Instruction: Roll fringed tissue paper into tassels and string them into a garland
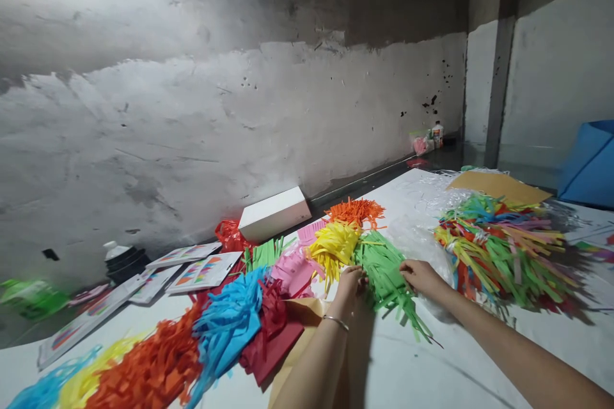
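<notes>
Green fringed tissue paper (386, 271) lies between my hands, its cut strips hanging toward the front. My right hand (422, 276) pinches it at the right edge. With fingers curled, my left hand (351, 284) closes on its left edge; the fingertips are partly hidden. Just behind lies a yellow fringed bundle (333, 246), with an orange fringed bundle (355, 211) beyond it. Pink paper (292, 271), a dark red bundle (271, 339) and a blue bundle (230, 307) spread to the left. A brown paper sheet or envelope (307, 319) sits under my left forearm.
Several printed packets (204, 273) lie at the left, near a white box (275, 214) by the wall. A multicoloured tassel pile (503, 249) and clear plastic (417, 236) are at the right, below a tan sheet (499, 185). A blue bag (590, 163) stands far right.
</notes>
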The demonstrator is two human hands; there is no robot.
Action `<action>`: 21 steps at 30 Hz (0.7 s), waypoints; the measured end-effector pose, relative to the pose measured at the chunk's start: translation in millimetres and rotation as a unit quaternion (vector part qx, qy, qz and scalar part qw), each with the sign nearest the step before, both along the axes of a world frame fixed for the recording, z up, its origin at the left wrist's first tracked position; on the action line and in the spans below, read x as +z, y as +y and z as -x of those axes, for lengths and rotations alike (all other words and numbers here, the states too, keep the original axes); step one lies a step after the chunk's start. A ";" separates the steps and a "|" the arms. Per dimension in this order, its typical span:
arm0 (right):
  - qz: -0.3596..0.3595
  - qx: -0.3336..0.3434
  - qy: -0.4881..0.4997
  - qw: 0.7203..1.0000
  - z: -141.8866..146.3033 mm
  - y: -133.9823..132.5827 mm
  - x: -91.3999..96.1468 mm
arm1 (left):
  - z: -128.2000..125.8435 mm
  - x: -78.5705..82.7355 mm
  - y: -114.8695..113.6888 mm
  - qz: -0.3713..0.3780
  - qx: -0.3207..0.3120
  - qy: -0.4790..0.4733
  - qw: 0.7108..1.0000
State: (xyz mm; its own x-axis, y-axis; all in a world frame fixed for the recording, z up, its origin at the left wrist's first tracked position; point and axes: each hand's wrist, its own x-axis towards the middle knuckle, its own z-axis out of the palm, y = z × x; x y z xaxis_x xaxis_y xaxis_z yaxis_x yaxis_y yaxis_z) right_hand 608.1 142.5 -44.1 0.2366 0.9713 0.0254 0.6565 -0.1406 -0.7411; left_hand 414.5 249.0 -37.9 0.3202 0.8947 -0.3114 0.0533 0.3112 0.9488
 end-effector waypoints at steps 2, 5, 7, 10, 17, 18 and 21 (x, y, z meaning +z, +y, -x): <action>-0.042 0.004 -0.038 0.998 2.8 -4.3 6.5 | 6.6 -2.3 -3.0 -0.013 -0.013 0.048 0.999; -0.085 0.019 -0.099 0.991 16.0 -6.4 15.7 | 14.8 -2.0 -9.3 -0.061 -0.021 0.102 0.993; -0.097 0.032 -0.144 0.984 29.4 -3.8 19.8 | 18.9 1.2 -15.4 -0.114 -0.029 0.134 0.984; -0.097 0.061 -0.218 0.969 46.3 2.3 22.2 | 23.3 7.4 -30.1 -0.211 -0.071 0.174 0.959; -0.109 -0.027 -0.372 0.922 26.4 -8.8 26.2 | 23.1 6.0 -69.6 -0.311 -0.145 0.268 0.900; -0.126 -0.039 -0.382 0.915 21.9 -9.6 25.5 | 21.4 3.7 -71.1 -0.307 -0.140 0.281 0.898; -0.191 -0.004 -0.388 0.902 21.8 -7.0 14.1 | 14.5 -4.8 -68.2 -0.283 -0.133 0.310 0.898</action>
